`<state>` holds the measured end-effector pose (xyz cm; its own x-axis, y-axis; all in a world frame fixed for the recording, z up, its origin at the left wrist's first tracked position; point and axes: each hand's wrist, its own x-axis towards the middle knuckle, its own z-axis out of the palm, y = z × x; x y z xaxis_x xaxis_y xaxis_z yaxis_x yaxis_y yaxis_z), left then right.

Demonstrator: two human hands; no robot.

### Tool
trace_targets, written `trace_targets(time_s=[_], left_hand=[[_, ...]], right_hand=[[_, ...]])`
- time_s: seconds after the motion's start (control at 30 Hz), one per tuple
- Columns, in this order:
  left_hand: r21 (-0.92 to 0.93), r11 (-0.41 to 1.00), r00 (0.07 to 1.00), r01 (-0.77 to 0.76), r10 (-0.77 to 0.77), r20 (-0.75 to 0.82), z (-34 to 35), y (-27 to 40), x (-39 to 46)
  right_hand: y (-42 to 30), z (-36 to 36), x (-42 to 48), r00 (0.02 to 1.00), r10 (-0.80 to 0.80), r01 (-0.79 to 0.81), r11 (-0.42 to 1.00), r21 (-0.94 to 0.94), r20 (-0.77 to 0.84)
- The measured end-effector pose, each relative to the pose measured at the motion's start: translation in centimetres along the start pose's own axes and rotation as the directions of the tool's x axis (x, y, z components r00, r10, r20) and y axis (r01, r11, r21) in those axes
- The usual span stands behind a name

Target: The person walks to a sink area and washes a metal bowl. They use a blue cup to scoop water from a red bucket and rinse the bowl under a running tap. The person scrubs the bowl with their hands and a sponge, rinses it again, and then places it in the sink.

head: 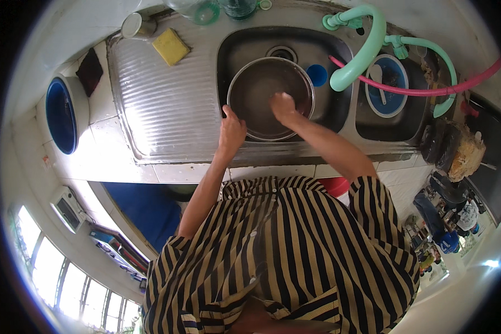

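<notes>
A large round metal pot sits in the left basin of the steel sink, its open top facing up. With the fingers at its near left rim, my left hand grips the pot from the side. My right hand is over the inside of the pot, fingers curled down. Whether anything is in those fingers is hidden. A blue cup stands in the basin just right of the pot. Behind the pot the drain shows partly.
A green faucet and a pink hose arch over the right side. The smaller basin holds a blue bowl with a white spoon. A yellow sponge and a can lie on the ribbed drainboard; a blue-lined tub stands left.
</notes>
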<state>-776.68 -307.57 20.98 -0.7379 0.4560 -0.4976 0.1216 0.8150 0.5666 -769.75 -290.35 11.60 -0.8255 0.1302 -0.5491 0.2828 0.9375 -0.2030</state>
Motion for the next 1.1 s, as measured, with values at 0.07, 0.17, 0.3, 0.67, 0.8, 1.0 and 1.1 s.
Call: trace_targets(time_s=[0.07, 0.17, 0.3, 0.67, 0.8, 1.0, 1.1], left_hand=[[-0.031, 1.000, 1.000, -0.007, 0.007, 0.001, -0.1, 0.0, -0.2], [-0.011, 1.000, 1.000, -0.018, 0.018, 0.005, -0.4, 0.1, -0.4], [-0.025, 1.000, 0.999, -0.001, 0.002, 0.038, -0.6, 0.1, -0.3], [0.005, 1.000, 0.997, 0.020, -0.020, 0.076, -0.3, 1.0, -0.1], [-0.005, 0.999, 0.999, -0.043, 0.043, -0.001, 1.2, -0.1, -0.1], [-0.018, 1.000, 0.999, -0.019, 0.019, 0.043, -0.1, 0.2, -0.4], [0.053, 0.998, 0.999, -0.021, 0.019, 0.033, 0.1, 0.1, -0.3]], right_hand=[[-2.0, -1.3, -2.2, 0.993, -0.115, 0.112, 0.957, 0.268, -0.007], [-2.5, -0.6, -2.1, 0.995, -0.085, 0.047, 0.862, 0.505, 0.053], [0.6, -0.3, -1.8, 0.982, 0.062, -0.057, 0.998, 0.036, -0.179], [2.6, 0.8, -1.5, 0.975, 0.085, -0.081, 0.996, 0.026, -0.204], [-2.5, 1.5, -3.0, 0.989, -0.081, 0.123, 0.915, 0.383, -0.123], [-4.6, -3.5, 4.0, 0.873, 0.485, 0.134, -0.134, 0.982, -0.052], [-4.6, -3.6, 3.6, 0.813, 0.574, 0.113, 0.016, 0.993, -0.102]])
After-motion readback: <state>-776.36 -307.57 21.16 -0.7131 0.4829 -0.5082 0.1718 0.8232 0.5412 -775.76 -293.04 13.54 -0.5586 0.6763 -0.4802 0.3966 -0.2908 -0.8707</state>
